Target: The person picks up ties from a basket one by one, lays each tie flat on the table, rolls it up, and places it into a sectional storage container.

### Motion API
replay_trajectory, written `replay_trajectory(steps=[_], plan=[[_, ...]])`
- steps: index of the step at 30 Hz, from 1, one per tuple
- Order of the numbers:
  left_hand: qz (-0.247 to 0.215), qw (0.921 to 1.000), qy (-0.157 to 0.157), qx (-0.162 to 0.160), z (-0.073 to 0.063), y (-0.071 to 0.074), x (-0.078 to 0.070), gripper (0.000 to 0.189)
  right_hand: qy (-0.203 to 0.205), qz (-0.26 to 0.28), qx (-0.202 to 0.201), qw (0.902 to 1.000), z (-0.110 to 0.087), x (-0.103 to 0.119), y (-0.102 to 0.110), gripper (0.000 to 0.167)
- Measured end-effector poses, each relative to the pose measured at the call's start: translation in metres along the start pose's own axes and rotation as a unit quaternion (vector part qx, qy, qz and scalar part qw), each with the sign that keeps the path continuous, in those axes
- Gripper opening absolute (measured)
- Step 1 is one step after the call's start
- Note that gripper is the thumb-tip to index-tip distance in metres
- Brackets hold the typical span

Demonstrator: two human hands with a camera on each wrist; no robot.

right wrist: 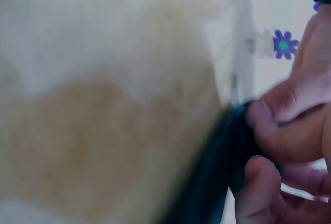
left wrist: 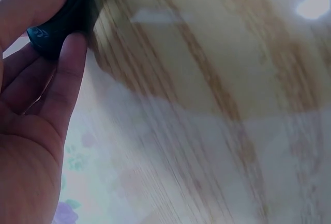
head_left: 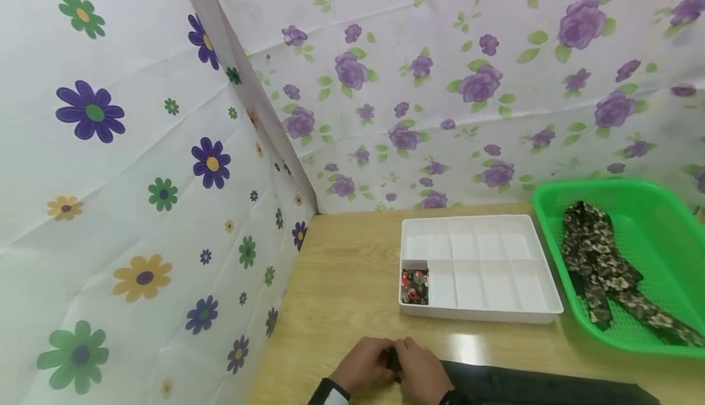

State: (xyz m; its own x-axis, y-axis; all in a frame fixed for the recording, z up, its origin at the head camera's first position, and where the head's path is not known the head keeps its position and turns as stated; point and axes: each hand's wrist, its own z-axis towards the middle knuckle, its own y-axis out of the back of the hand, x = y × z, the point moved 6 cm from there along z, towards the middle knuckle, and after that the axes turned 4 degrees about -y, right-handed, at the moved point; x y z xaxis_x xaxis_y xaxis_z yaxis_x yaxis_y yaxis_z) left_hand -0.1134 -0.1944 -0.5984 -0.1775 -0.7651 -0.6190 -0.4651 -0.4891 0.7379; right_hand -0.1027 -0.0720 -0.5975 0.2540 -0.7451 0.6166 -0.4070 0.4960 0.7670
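A long dark necktie (head_left: 540,385) lies across the table's front edge, its wide end out to the right. At its left end both hands meet over a small coiled part. My left hand (head_left: 363,363) pinches that coil from the left; the left wrist view shows the dark roll (left wrist: 49,40) between thumb and fingers. From the other side my right hand (head_left: 423,373) grips the same end with thumb and fingertips. In the right wrist view the flat length of dark fabric (right wrist: 204,188) runs down and away from the fingers. The fingers hide part of the coil.
Beyond the hands stands a white divided tray (head_left: 481,313); a rolled patterned tie (head_left: 415,287) sits in its front left compartment. At right, a green basket (head_left: 655,258) holds floral dark ties (head_left: 597,258). Flowered sheets (head_left: 220,307) hang at the left and back.
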Motion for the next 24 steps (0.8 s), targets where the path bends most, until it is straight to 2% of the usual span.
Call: replay_trajectory(steps=[3,7,17,20,24], plan=[[-0.006,1.0000,-0.003,0.001,0.001,-0.003,-0.002,0.040,-0.023,0.027,-0.001,0.9994,-0.004,-0.005,-0.006,0.039],[-0.007,1.0000,-0.001,-0.005,-0.001,-0.002,-0.003,0.039,-0.030,0.056,-0.006,0.9980,-0.004,-0.008,-0.010,0.038],[-0.023,0.9997,0.004,-0.005,-0.003,-0.002,0.000,0.033,0.011,0.066,-0.074,0.9951,-0.012,-0.013,-0.011,0.034],[-0.010,0.9999,-0.008,-0.006,-0.002,-0.001,-0.002,0.034,0.006,0.061,-0.065,0.9960,-0.010,-0.015,-0.008,0.031],[0.017,0.9996,-0.022,-0.006,-0.001,0.001,-0.006,0.038,0.003,0.036,-0.033,0.9988,-0.005,-0.012,0.000,0.028]])
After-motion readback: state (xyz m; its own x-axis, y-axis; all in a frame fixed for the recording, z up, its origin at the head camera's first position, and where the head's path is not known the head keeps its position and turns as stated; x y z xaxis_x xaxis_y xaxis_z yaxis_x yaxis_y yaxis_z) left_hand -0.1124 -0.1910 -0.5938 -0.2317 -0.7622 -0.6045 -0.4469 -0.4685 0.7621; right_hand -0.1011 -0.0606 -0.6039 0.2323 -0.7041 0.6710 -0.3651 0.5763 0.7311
